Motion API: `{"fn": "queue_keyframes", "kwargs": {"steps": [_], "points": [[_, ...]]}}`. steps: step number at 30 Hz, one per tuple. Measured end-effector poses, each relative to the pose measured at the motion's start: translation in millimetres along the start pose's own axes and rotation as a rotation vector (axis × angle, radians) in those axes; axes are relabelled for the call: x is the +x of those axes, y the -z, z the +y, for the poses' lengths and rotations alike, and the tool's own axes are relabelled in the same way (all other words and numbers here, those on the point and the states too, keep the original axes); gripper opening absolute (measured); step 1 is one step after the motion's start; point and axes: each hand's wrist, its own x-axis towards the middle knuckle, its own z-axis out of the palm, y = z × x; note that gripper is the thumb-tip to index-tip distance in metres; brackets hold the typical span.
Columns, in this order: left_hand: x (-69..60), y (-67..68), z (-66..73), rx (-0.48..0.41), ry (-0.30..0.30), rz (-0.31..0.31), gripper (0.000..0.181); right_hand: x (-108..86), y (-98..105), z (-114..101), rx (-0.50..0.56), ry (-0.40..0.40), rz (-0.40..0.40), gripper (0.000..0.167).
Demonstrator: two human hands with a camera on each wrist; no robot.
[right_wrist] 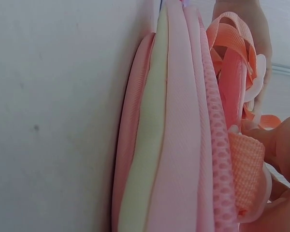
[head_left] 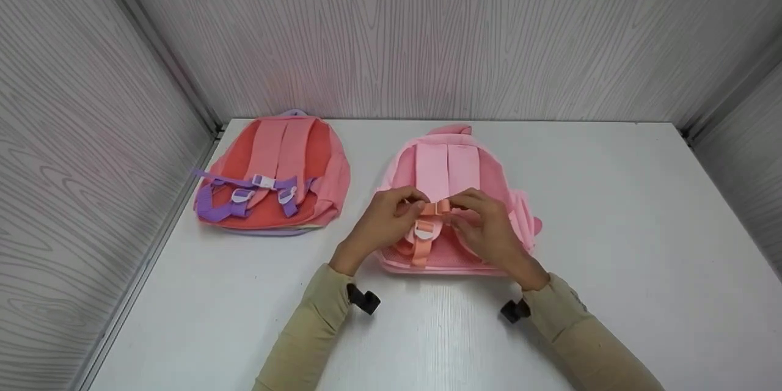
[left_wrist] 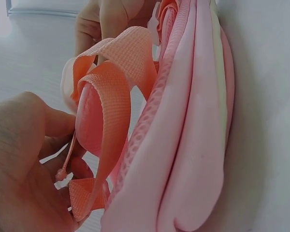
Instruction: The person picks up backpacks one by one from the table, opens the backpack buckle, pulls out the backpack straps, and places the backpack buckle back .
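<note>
A pink backpack [head_left: 431, 165] lies on the table with its shoulder straps facing up. Over its lower back, both hands meet at an orange chest strap [head_left: 436, 208] with a small buckle. My left hand [head_left: 386, 217] pinches the left end of this strap between thumb and fingers. At the strap's right end, my right hand [head_left: 492, 231] pinches it with the fingertips. Just below hangs a white strap adjuster [head_left: 423, 231] on orange webbing. In the left wrist view, loops of orange webbing [left_wrist: 117, 108] stand up beside the left hand. Fingers partly hide the buckle.
To the left lies a second backpack [head_left: 335, 177], coral and red, with purple straps [head_left: 226, 211] and a white buckle [head_left: 264, 181]. Both bags rest on a white table [head_left: 611, 208] enclosed by grey wood-grain panels [head_left: 427, 36] at the back and sides.
</note>
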Motion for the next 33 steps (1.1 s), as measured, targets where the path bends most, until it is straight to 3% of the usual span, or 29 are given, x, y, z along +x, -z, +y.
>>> {"fn": "queue_keyframes", "kwargs": {"steps": [18, 33], "points": [[1.6, -4.4, 2.7, -0.052, 0.014, 0.004, 0.016, 0.4, 0, -2, 0.032, -0.027, -0.014, 0.023], [-0.6, -11.8, 5.1, -0.059, 0.019, 0.018, 0.017, -2.0, -3, 0, 0.024, 0.006, -0.001, 0.024]]}}
